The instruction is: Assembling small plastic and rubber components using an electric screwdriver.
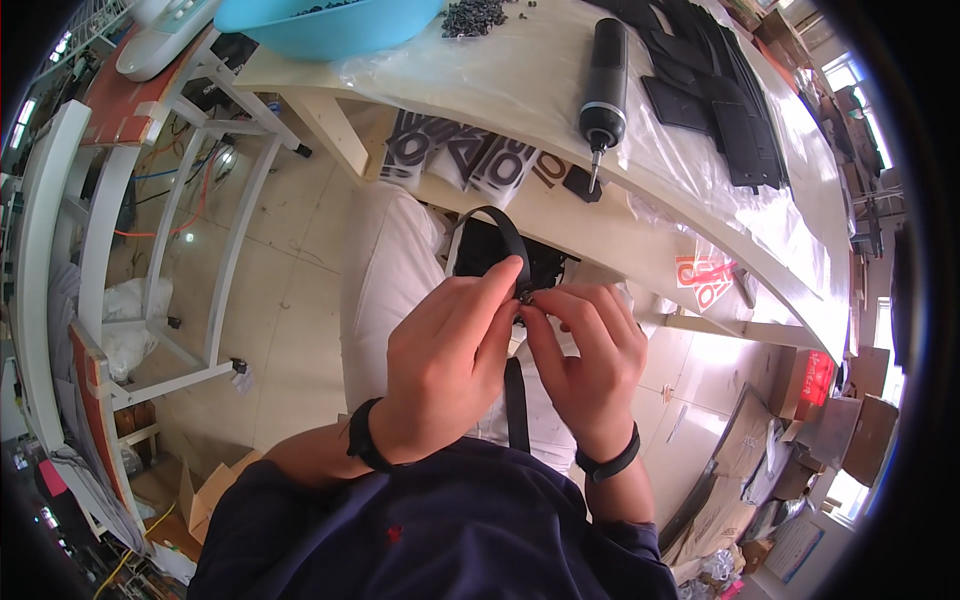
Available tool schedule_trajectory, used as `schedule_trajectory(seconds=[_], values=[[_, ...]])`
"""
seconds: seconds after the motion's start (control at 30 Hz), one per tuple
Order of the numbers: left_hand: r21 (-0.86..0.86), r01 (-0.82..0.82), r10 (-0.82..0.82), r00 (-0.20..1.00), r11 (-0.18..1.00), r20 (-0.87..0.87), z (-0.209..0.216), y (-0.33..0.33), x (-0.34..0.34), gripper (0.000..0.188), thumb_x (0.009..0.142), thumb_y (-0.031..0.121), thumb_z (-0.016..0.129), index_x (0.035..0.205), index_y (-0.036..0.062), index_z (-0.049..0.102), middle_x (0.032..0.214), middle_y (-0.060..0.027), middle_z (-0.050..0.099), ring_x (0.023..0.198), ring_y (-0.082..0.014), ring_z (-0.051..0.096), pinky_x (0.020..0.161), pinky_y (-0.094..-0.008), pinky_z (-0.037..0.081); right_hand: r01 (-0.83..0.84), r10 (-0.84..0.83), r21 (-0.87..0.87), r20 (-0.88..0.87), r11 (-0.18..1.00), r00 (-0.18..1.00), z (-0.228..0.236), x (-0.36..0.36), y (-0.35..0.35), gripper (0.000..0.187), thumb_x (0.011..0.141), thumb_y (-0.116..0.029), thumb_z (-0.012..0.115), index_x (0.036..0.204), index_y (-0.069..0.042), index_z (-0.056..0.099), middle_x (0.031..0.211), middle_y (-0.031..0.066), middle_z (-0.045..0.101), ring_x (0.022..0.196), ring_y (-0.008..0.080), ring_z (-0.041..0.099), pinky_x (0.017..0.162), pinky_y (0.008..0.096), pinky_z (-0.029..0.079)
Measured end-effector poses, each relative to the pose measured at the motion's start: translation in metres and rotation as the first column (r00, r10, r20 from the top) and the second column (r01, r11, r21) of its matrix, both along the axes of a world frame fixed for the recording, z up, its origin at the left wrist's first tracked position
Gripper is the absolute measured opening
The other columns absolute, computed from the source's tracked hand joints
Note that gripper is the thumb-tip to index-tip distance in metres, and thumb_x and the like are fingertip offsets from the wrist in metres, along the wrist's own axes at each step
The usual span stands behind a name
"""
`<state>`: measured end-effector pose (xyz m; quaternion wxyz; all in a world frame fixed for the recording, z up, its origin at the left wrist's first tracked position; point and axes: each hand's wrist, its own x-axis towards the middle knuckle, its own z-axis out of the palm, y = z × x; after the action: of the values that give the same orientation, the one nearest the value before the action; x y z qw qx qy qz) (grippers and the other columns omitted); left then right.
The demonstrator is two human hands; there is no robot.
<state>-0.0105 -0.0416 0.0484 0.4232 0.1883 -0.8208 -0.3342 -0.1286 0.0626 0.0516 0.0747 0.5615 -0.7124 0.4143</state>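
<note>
Over my lap, my left hand (440, 345) pinches a narrow black strap (513, 240) between thumb and index finger. The strap loops up above the fingertips, and another length hangs below the hands toward my body. Close against it, my right hand (590, 350) is closed in a pinch on a small dark fastener (527, 297) at the strap. The fastener is mostly hidden by the fingertips, so its exact kind is unclear. Both sets of fingertips nearly meet. Beyond them, partly covered by the strap, is a container with black contents (482, 248).
On the plastic-covered table (540, 95) ahead lie a black electric screwdriver (604, 90), flat black strips (735, 120), a pile of small black parts (472, 16) and a blue basin (330, 32). Printed bags (500, 165) sit on the shelf below. A white frame (245, 220) stands left; cardboard (725, 480) lies right.
</note>
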Motion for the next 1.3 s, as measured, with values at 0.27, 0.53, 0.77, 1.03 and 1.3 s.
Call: schedule_trajectory(seconds=[0.27,0.53,0.77,1.03,1.3], values=[[-0.009,-0.004,0.004,1.0,1.0,0.024,-0.001,-0.001,0.0,0.039,0.079,-0.014,0.071,0.116,-0.0024,0.068,0.083,-0.0122,0.069,0.073,-0.0228,0.069,0.066,-0.0298,0.054,-0.03,0.026,-0.049,-0.082,0.998,0.996,-0.004,-0.001,-0.005,0.023,0.076,-0.002,0.079,0.097,-0.006,0.068,0.089,0.0046,0.066,0.073,0.0217,0.063,0.058,0.0325,0.051],[0.01,0.033,-0.033,0.997,0.999,0.066,-0.003,0.002,0.005,0.038,0.08,-0.013,0.071,0.116,-0.0021,0.067,0.086,-0.0125,0.07,0.077,-0.024,0.07,0.069,-0.0302,0.055,0.045,-0.05,0.211,0.015,0.976,0.999,0.001,0.006,0.004,0.019,0.08,-0.005,0.077,0.096,-0.006,0.067,0.091,0.0047,0.066,0.077,0.0202,0.064,0.056,0.0322,0.05],[0.081,0.019,-0.03,0.991,0.997,0.133,-0.001,0.0,0.005,0.036,0.081,-0.013,0.07,0.115,-0.0017,0.068,0.089,-0.0133,0.071,0.081,-0.0234,0.072,0.071,-0.03,0.055,-0.017,0.018,0.007,-0.095,1.0,0.995,-0.01,0.001,-0.004,0.022,0.079,-0.005,0.076,0.099,-0.006,0.067,0.091,0.0031,0.065,0.076,0.02,0.063,0.059,0.0316,0.051],[0.076,0.017,-0.03,0.985,0.997,0.167,0.001,0.001,-0.001,0.03,0.084,-0.011,0.07,0.113,-0.0021,0.068,0.087,-0.0143,0.071,0.078,-0.0249,0.071,0.069,-0.0313,0.055,0.138,-0.123,0.086,-0.157,0.987,0.98,-0.007,0.004,-0.006,0.014,0.082,-0.01,0.075,0.09,-0.01,0.064,0.08,-0.0003,0.058,0.071,0.0163,0.058,0.054,0.0306,0.048],[0.008,0.061,-0.061,0.985,0.998,0.16,-0.007,0.007,-0.006,0.029,0.084,-0.009,0.07,0.112,-0.0018,0.068,0.088,-0.0151,0.071,0.077,-0.0268,0.07,0.067,-0.0328,0.055,0.166,-0.15,0.223,-0.088,0.961,0.985,-0.016,0.005,0.002,0.013,0.086,-0.014,0.071,0.085,-0.01,0.06,0.077,0.0015,0.052,0.07,0.0184,0.055,0.053,0.0331,0.047]])
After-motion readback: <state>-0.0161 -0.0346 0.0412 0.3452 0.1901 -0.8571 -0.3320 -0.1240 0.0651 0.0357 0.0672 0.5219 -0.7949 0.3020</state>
